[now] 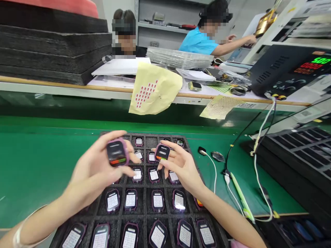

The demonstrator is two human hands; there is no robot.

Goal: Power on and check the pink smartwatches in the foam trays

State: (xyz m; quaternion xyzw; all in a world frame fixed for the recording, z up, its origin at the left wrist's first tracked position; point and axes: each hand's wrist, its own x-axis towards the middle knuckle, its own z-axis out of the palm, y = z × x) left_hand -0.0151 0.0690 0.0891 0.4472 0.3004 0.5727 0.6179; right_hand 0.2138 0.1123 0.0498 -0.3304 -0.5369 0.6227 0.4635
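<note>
My left hand (103,162) grips a purple-rimmed smartwatch body (117,152) by its edges, its lit screen showing an orange and green band. My right hand (178,165) pinches a second smartwatch body (162,152) with a similar screen, held a little to the right of the first. Both are above a black foam tray (139,215) divided into square compartments. Several more strapless watches, such as one lit watch (157,200), lie face up in the compartments, most showing a white screen. My hands and forearms hide part of the tray.
On the green table (38,155), a white charging cable (215,172) and a light green pen-like stick (241,196) lie to the right. Stacked black foam trays (292,172) stand far right. A power supply (287,70) sits on the shelf; two people are behind it.
</note>
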